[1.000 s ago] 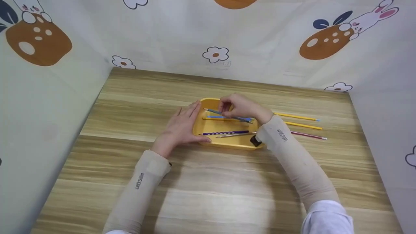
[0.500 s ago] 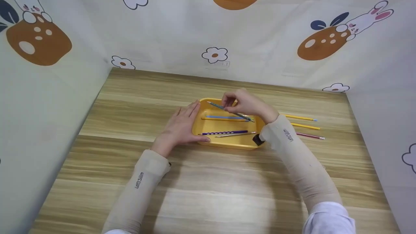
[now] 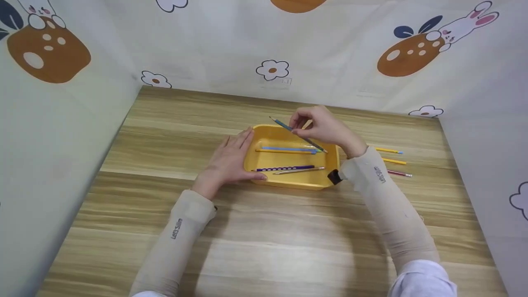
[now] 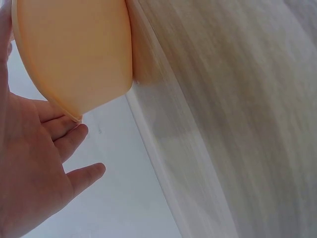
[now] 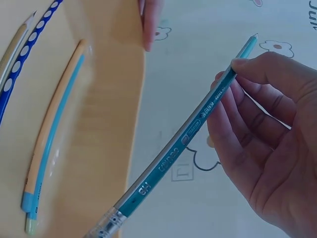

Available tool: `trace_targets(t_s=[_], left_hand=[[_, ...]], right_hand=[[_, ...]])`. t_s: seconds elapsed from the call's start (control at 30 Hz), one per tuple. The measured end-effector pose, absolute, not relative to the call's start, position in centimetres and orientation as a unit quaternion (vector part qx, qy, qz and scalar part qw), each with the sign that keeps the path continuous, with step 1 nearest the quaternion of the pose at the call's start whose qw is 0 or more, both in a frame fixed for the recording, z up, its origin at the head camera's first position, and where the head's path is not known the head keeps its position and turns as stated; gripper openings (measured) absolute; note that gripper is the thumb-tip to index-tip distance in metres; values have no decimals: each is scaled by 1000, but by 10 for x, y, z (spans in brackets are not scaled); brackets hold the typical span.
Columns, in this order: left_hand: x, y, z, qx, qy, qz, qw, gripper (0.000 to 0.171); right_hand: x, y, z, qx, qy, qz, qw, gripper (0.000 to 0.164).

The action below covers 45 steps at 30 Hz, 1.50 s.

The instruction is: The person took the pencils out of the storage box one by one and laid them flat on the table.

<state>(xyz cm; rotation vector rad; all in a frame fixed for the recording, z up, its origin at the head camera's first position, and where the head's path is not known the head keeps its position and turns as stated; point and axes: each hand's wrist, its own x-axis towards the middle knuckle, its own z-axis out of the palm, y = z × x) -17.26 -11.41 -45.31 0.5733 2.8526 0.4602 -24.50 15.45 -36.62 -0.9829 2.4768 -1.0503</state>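
Observation:
My right hand [image 3: 324,126] pinches a teal pencil [image 5: 183,136] between thumb and fingers, above the far right part of a yellow tray [image 3: 288,185]. The pencil slants, its sharpened tip up and to the left. My left hand [image 3: 227,163] rests with straight fingers against the tray's left end, the thumb over the near rim. In the left wrist view the fingertips [image 4: 77,131] touch the tray's rim. Inside the tray lie a yellow pencil [image 3: 284,152] beside a light blue pencil [image 5: 59,134], and a dotted purple pencil [image 3: 284,168] beside a gold-coloured pencil [image 3: 299,170].
Right of the tray, partly behind my right forearm, lie two yellow pencils, the nearer one [image 3: 394,161] below the farther one [image 3: 390,150], and a dark red pencil [image 3: 400,173]. Patterned white sheets [image 3: 214,49] surround the wooden table [image 3: 165,136].
My right hand has lifted the teal pencil up from the tray and moved away and to the right. The left hand stays at the tray's end.

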Motion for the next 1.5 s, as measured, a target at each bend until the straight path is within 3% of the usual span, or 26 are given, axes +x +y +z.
trace_targets(t_s=[0.63,1.5], left_hand=[[-174,-115,-455,192,963,159,101,132],[-172,-115,-455,195,965,146,98,134]], right_hand=[[-236,189,-357,-299,864,-389,110,9],[-216,254,-373,-256,893,-366,57,6]])
